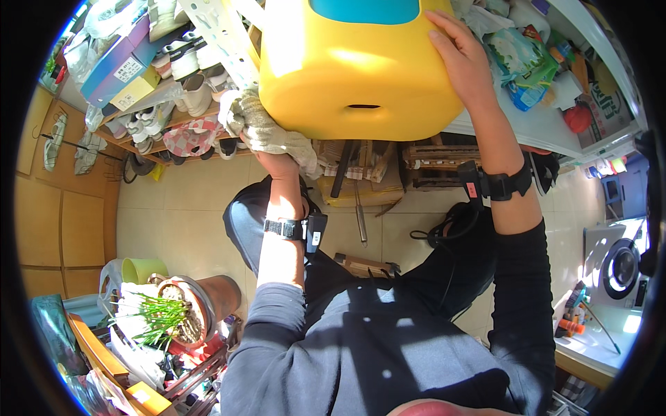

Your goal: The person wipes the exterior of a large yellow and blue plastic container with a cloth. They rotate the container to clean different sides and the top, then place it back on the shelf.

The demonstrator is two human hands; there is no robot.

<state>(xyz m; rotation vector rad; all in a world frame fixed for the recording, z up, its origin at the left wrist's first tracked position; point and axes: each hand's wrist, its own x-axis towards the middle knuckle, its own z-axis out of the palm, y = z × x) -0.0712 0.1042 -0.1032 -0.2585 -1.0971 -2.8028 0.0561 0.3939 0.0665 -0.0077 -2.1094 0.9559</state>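
Note:
A large yellow plastic container [359,78] with a slot in its near face and a blue part [364,9] at its top fills the upper middle of the view. My right hand [463,60] grips its right side, fingers along the upper edge. At the container's lower left corner, my left hand [274,162] holds a crumpled grey-white cloth [260,122] against it. The cloth hides most of the left fingers. Each of my wrists wears a black strap with a small device.
Shoes [184,60] and shoeboxes crowd the rack on the left. A white shelf [541,132] with bags stands right. Below the container lie wooden pieces [442,156] and a metal-handled tool [360,218]. A potted green plant [179,312] stands lower left, a washing machine [616,265] far right.

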